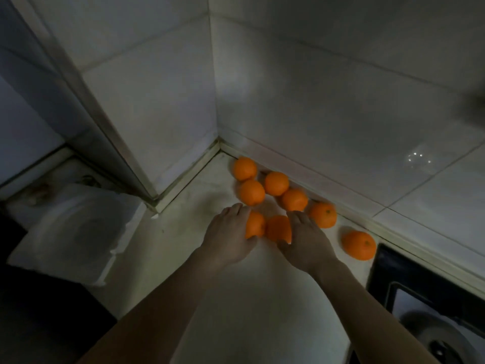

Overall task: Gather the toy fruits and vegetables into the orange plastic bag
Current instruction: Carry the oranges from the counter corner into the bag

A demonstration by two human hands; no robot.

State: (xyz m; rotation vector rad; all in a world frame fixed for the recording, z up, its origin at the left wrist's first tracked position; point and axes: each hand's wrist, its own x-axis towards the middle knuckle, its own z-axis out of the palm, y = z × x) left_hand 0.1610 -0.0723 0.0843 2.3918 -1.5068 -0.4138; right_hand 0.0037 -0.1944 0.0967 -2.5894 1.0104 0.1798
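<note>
Pickup step: grips left orange [254, 224] in left hand [227, 233], right orange [278, 228] in right hand [307, 239]. Leaves six more oranges [275, 183] loose on counter [249, 298], near tiled corner. Calls next, seemingly, for lifting both and finding bag, not in view.

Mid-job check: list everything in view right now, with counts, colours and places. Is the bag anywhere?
Counter: one, pale, set in a tiled corner.
Wall tiles: white, on both walls.
Stove: one, black, lower right.
Bulky white thing: one, at the counter's left edge; cannot tell what it is.
Loose toy oranges: six, orange, on the counter along the right wall, from the corner toward the stove.
Left toy orange: one, orange, gripped, left of the near pair.
Right toy orange: one, orange, gripped, right beside it.
Orange bag: none in view.
Left hand: grips the left toy orange.
Right hand: grips the right toy orange.
</note>
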